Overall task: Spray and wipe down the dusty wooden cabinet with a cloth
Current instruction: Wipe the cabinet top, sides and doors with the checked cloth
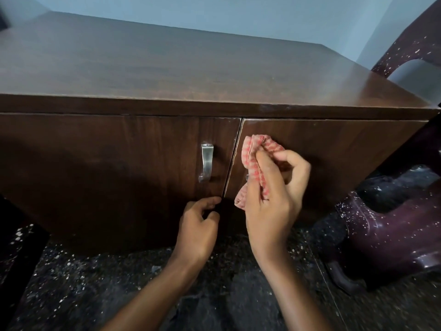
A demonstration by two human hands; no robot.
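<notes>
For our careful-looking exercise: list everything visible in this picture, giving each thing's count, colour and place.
wooden cabinet: one, dark brown, centre
left door: one, dark brown, cabinet front
right door: one, dark brown, cabinet front
door handle: one, silver, on left door
cloth: one, red-and-white checked, against right door
plastic chair: one, maroon, white-specked, right of cabinet
floor: one, dark speckled, below
wall: one, pale blue, behind cabinet
left hand: one, fingers curled at the gap between doors
right hand: one, gripping the cloth

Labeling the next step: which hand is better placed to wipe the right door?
Right. The right hand grips the cloth against the right door. The left hand has no cloth; its fingers curl at the seam between the doors, lower down.
</notes>
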